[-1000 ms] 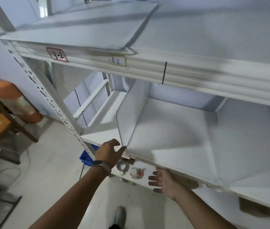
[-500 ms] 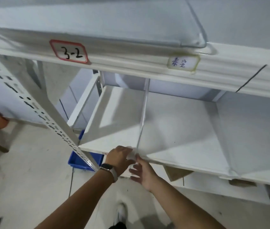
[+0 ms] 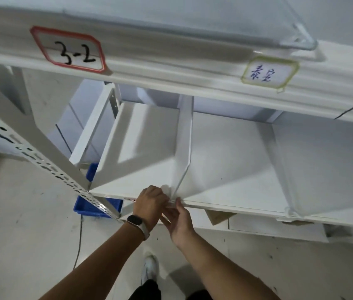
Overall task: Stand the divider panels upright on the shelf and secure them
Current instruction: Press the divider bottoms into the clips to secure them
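A white divider panel stands upright on the white shelf, running from front to back. Both hands meet at its front foot on the shelf lip. My left hand, with a watch on the wrist, is curled around the panel's front bottom corner. My right hand pinches a small pale clip or tab against the shelf edge right under the panel. A second white divider panel stands upright further right, with a clip at its front foot.
The upper shelf beam carries a red-framed label "3-2" and a yellow-framed label. A perforated white upright slants at the left. A blue bin sits on the floor below. My shoe is on the floor.
The view has swung from the divider's side to nearly edge-on. My right hand rose from under the shelf to the divider's front foot, and my left hand closed on that corner.
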Available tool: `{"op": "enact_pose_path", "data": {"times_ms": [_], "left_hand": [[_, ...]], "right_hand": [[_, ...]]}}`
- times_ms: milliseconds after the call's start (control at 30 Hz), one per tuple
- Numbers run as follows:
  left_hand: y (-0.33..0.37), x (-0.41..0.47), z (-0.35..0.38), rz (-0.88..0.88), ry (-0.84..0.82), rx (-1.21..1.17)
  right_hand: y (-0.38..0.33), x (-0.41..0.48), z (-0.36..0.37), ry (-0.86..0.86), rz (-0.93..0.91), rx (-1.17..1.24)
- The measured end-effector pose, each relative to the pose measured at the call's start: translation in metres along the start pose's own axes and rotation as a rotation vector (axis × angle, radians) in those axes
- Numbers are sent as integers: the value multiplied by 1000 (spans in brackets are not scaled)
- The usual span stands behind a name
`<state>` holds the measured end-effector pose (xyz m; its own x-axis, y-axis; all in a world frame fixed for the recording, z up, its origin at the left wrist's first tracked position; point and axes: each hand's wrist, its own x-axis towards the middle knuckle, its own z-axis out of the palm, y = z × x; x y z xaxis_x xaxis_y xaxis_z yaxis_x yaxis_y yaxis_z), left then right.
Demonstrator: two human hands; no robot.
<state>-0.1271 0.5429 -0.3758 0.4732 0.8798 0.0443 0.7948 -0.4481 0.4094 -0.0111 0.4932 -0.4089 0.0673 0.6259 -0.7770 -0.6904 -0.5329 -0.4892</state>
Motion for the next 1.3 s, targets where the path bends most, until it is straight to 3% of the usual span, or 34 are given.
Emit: {"op": "enact_pose_path", "data": {"times_ms": [800, 1300], "left_hand": [[3, 7, 4, 64, 90, -105], [19, 15, 11, 85, 46, -115]], "right_hand": [[-1, 10, -9, 77, -19, -35], [-13, 8, -26, 59, -8, -2]]}}
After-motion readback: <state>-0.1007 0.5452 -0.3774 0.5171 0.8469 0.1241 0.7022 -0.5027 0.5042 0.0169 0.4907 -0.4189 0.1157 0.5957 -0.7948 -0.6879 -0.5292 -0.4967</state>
